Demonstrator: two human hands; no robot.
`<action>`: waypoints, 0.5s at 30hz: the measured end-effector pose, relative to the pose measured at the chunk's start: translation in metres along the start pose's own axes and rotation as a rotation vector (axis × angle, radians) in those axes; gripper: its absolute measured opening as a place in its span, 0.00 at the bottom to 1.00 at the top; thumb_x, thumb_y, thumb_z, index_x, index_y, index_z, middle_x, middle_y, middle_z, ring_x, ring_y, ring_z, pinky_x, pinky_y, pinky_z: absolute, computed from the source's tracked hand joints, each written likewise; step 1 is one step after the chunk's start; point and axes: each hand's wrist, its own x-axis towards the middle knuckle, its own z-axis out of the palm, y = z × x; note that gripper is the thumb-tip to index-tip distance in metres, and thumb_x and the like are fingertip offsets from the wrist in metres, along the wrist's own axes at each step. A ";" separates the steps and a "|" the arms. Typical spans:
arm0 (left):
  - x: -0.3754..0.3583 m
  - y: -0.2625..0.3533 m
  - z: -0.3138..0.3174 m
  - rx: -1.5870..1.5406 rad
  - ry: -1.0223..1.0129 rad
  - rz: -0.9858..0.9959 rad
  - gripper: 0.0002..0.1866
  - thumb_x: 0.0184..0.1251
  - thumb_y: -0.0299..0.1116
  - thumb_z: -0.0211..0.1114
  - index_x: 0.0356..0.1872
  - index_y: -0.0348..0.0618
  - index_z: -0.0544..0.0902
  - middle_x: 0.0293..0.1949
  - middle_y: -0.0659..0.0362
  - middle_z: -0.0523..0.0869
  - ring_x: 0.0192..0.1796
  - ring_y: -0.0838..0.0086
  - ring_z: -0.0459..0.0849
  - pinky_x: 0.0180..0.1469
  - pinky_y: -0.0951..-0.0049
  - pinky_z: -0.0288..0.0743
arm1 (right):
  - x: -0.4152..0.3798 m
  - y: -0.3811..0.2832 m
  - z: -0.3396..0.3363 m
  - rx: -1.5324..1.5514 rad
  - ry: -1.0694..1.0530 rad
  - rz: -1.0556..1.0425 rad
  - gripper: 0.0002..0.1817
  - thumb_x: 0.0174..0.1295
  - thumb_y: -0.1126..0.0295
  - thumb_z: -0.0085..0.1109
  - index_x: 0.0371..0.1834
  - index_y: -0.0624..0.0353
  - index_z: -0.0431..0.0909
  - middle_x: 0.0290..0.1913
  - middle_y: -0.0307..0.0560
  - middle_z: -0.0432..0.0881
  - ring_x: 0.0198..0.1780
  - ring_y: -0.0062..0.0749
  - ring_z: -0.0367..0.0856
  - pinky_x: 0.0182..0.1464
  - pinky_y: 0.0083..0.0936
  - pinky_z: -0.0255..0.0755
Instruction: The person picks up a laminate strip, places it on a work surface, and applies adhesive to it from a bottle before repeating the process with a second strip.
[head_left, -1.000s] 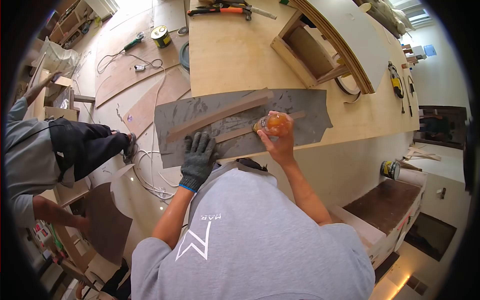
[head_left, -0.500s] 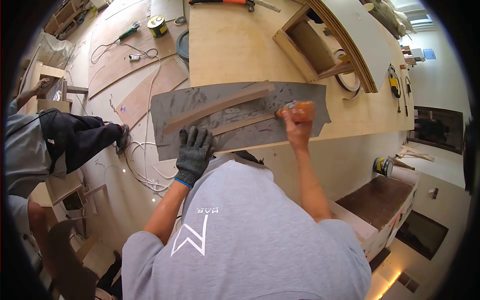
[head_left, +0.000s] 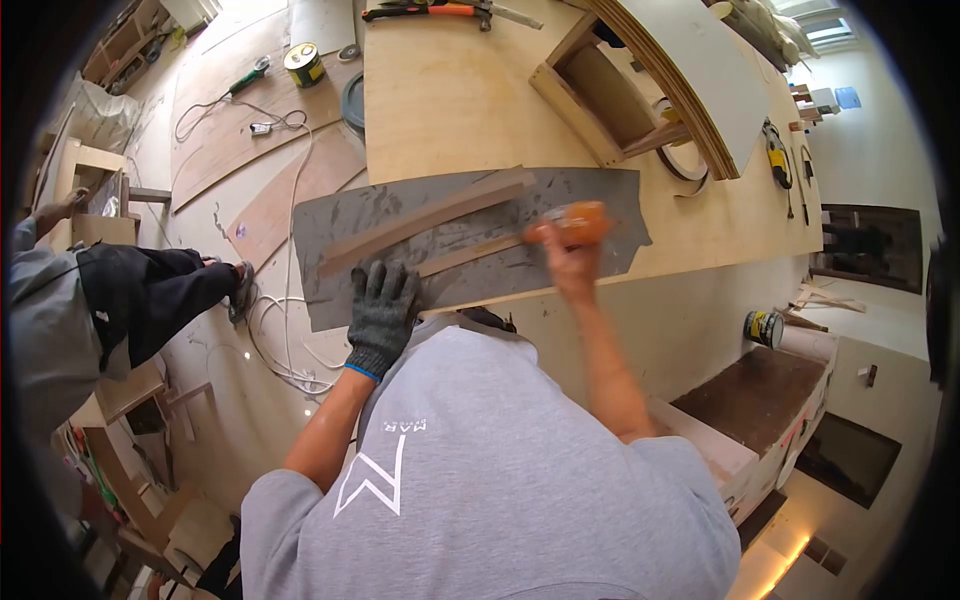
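Note:
My left hand (head_left: 382, 312), in a dark grey knit glove with a blue cuff, lies flat with fingers extended on the near edge of a stained grey sheet (head_left: 590, 188). Its fingertips are by the left end of a thin brown strip (head_left: 470, 255). My bare right hand (head_left: 572, 262) is closed around an orange, see-through bottle (head_left: 580, 223), tilted on its side over the strip's right end. Motion blurs the bottle, and its tip is hard to make out. A wider brown strip (head_left: 430, 215) lies farther back on the sheet.
The sheet lies on a plywood board (head_left: 450, 110). A wooden box frame (head_left: 610, 90), an orange-handled hammer (head_left: 440, 12) and a yellow power tool (head_left: 777, 160) are on it. A tin (head_left: 304, 64) and cables lie to the left. Another person (head_left: 140, 290) works at far left.
My right hand and the bottle have moved slightly left along the thin strip. My left hand stays flat in about the same place. The whole view has shifted a little.

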 end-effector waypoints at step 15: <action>-0.001 0.003 0.000 0.007 -0.066 -0.042 0.28 0.60 0.40 0.71 0.64 0.51 0.80 0.69 0.52 0.74 0.74 0.47 0.66 0.77 0.34 0.50 | -0.023 0.015 0.038 -0.087 -0.036 -0.145 0.16 0.62 0.69 0.73 0.48 0.60 0.78 0.47 0.45 0.83 0.50 0.34 0.82 0.53 0.32 0.75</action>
